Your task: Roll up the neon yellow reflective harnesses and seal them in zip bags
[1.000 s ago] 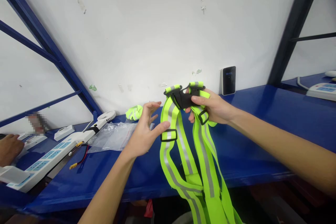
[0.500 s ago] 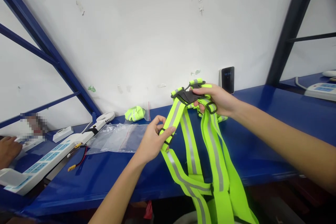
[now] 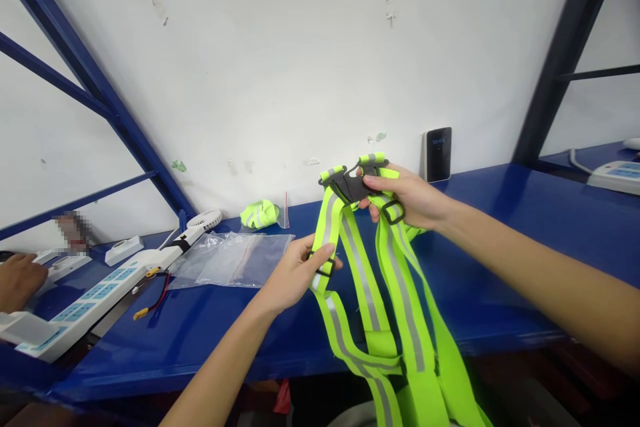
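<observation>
Lime reflective harness [image 3: 413,327], slack below buckle [image 3: 353,188]

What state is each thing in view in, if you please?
Reflective straps: unfolded, hanging down
Black buckle: fastened
Left hand: gripping one strap
Right hand: gripping the buckle
Neon bundle: bunched up
Plastic bags: lying flat
Black-screened device: upright, screen lit
Fan: on or off unclear
Power strip: on or off unclear
</observation>
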Available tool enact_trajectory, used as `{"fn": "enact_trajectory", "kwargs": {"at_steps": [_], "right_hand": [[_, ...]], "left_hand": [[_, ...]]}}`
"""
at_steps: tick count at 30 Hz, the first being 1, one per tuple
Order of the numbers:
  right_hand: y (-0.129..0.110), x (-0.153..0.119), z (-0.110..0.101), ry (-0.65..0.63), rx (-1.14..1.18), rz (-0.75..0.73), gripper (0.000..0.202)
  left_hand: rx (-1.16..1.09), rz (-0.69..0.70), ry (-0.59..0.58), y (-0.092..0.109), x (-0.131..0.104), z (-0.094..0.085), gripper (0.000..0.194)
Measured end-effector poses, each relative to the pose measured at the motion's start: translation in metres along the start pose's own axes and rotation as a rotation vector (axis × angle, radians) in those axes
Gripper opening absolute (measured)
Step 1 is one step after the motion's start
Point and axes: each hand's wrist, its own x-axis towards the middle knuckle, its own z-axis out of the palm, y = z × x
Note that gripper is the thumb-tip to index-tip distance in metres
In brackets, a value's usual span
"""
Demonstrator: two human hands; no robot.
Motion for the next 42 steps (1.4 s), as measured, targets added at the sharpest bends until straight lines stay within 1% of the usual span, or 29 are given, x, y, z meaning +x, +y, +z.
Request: {"fn": "enact_trajectory", "kwargs": {"at_steps": [2,3,5,6,7,8,9,10,11,12,13,15,17,19,21,23,25,28,31,34,36,37,38,40,42], "right_hand": [[0.002,0.002,0.002,-0.035,0.034,0.007,0.016],[0.003,0.004,0.002,-0.050,0.053,0.013,0.016],[0.002,0.006,0.001,-0.070,0.090,0.027,0.016],[0.002,0.006,-0.001,-0.081,0.107,0.035,0.016],[0.001,0.006,-0.002,-0.098,0.123,0.044,0.017],[0.001,0.006,-0.003,-0.119,0.137,0.053,0.018],[0.000,0.006,-0.005,-0.142,0.143,0.060,0.019],[0.000,0.005,-0.005,-0.165,0.139,0.061,0.021],[-0.001,0.004,-0.005,-0.181,0.125,0.058,0.022],[0.000,0.003,-0.005,-0.188,0.095,0.047,0.024],[0.001,0.002,-0.005,-0.184,0.051,0.025,0.026],[0.005,0.001,-0.005,-0.150,-0.057,-0.044,0.029],[0.013,0.003,-0.007,-0.097,-0.140,-0.107,0.028],[0.025,0.006,-0.010,-0.024,-0.159,-0.123,0.027],[0.038,0.010,-0.013,0.058,-0.146,-0.103,0.028],[0.049,0.013,-0.016,0.119,-0.147,-0.087,0.029],[0.056,0.014,-0.018,0.148,-0.156,-0.083,0.029],[0.060,0.013,-0.018,0.161,-0.155,-0.074,0.027],[0.062,0.010,-0.019,0.146,-0.156,-0.051,0.025],[0.066,0.010,-0.020,0.141,-0.150,-0.045,0.026],[0.069,0.010,-0.020,0.162,-0.137,-0.060,0.027],[0.070,0.010,-0.020,0.175,-0.128,-0.067,0.028],[0.071,0.010,-0.019,0.189,-0.116,-0.071,0.028],[0.071,0.009,-0.016,0.202,-0.079,-0.061,0.028],[0.070,0.007,-0.014,0.160,-0.018,-0.037,0.028]], "left_hand": [[0.049,0.137,0.053,0.002,0.012,0.003,0.037],[0.063,0.204,0.096,0.005,0.019,0.003,0.041],[0.083,0.310,0.182,0.013,0.033,-0.003,0.061],[0.087,0.351,0.193,0.018,0.041,-0.006,0.072],[0.081,0.386,0.160,0.023,0.048,-0.010,0.081],[0.063,0.415,0.092,0.028,0.056,-0.013,0.086],[0.037,0.431,0.001,0.032,0.062,-0.015,0.088],[0.007,0.436,-0.089,0.036,0.069,-0.017,0.085],[-0.025,0.429,-0.163,0.038,0.074,-0.017,0.079],[-0.061,0.411,-0.213,0.038,0.080,-0.016,0.070],[-0.101,0.383,-0.234,0.036,0.084,-0.014,0.060],[-0.192,0.301,-0.221,0.027,0.092,-0.007,0.044],[-0.280,0.210,-0.158,0.014,0.097,0.000,0.036],[-0.369,0.162,-0.070,0.000,0.098,0.007,0.034],[-0.426,0.153,-0.009,-0.012,0.098,0.014,0.033],[-0.430,0.151,0.007,-0.019,0.095,0.020,0.032],[-0.418,0.142,0.001,-0.022,0.092,0.023,0.030],[-0.436,0.118,-0.014,-0.022,0.091,0.023,0.024],[-0.454,0.101,-0.026,-0.024,0.092,0.020,0.020],[-0.548,0.123,-0.087,-0.026,0.093,0.018,0.026],[-0.610,0.131,-0.140,-0.026,0.092,0.019,0.029],[-0.621,0.130,-0.148,-0.026,0.091,0.020,0.029],[-0.618,0.125,-0.142,-0.025,0.091,0.022,0.027],[-0.596,0.121,-0.093,-0.025,0.091,0.026,0.021],[-0.576,0.135,-0.021,-0.025,0.093,0.031,0.015]]}}
